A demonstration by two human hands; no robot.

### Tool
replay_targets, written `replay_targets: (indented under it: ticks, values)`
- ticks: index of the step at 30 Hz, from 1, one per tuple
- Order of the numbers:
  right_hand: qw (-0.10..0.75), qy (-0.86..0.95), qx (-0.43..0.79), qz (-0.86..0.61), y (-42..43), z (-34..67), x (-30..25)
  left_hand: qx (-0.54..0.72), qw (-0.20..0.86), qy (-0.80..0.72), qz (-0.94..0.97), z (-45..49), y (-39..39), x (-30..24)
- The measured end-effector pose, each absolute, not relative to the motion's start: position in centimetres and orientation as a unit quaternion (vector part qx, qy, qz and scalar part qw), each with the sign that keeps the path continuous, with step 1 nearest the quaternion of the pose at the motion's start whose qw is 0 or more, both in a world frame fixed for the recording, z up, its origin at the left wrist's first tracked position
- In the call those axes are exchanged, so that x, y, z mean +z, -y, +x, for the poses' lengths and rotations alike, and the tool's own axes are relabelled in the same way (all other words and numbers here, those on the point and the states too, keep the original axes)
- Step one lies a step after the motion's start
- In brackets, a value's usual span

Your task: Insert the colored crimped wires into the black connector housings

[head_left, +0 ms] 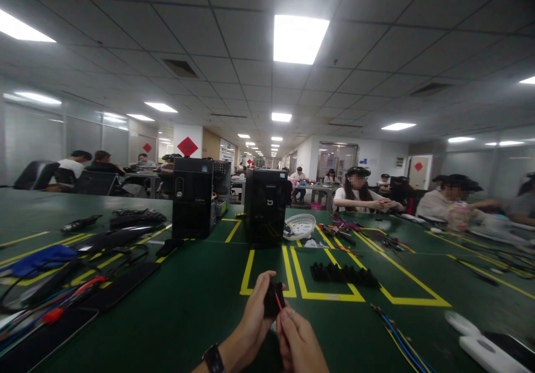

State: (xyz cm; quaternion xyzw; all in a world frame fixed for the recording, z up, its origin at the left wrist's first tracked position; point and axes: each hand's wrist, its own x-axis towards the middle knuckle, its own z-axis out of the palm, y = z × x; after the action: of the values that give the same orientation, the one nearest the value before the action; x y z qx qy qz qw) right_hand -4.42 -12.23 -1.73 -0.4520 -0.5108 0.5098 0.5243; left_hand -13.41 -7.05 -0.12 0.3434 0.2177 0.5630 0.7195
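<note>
Low in the middle of the head view, my left hand [253, 311] is closed around a small black block-like piece [271, 301]. A watch with a dark strap sits on that wrist. My right hand [300, 334], with a ring on one finger, pinches a thin red wire [278, 300] whose end lies against the black piece. Whether the wire enters the piece I cannot tell. Beyond my hands, a row of similar black pieces [343, 275] lies within yellow tape lines. A bundle of blue and yellow wires [399, 334] rests to the right of my right hand.
Two black computer towers [192, 200] [265, 206] stand on the green table [184, 306]. A white basket [301, 226] and loose wires [340, 228] are beside them. Cables, a blue cloth-like item [45, 257] and red-handled pliers [79, 298] lie left. Other people sit across and around.
</note>
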Motion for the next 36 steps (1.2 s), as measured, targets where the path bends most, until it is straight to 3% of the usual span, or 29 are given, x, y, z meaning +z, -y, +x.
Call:
replay_targets:
  ticks: [7,13,17,20,24,26,29,32,36]
  values:
    - [0.511,0.519,0.496,-0.473,12.4,-4.3,-0.5,0.562,0.702,-0.249,0.359,-13.6,7.3,-0.5]
    - [0.558,0.477,0.408,-0.542,10.9,1.7,0.9,0.559,0.677,-0.269,0.395,-13.9,6.8,-1.7]
    - [0.514,0.406,0.561,-0.506,8.2,4.0,3.9,0.548,0.684,-0.277,0.393,-13.0,4.8,-2.7]
    - [0.462,0.465,0.589,-0.472,6.2,0.1,8.1,0.544,0.68,-0.286,0.401,-12.2,3.5,-3.5]
    - [0.392,0.674,0.443,-0.442,4.2,-9.1,13.5,0.568,0.671,-0.274,0.39,-11.9,3.1,-4.1]
    - [0.4,0.725,0.326,-0.457,4.0,-12.1,14.6,0.571,0.677,-0.261,0.385,-12.1,3.2,-4.1]
    - [0.389,0.77,0.166,-0.478,4.7,-12.5,13.5,0.567,0.69,-0.256,0.37,-12.6,3.7,-3.5]
    - [0.282,0.793,0.008,-0.539,5.8,-8.8,10.4,0.578,0.683,-0.247,0.371,-12.8,4.1,-3.0]
    - [0.186,0.769,0.045,-0.61,5.8,-2.9,6.3,0.573,0.662,-0.271,0.399,-13.3,4.5,-2.8]
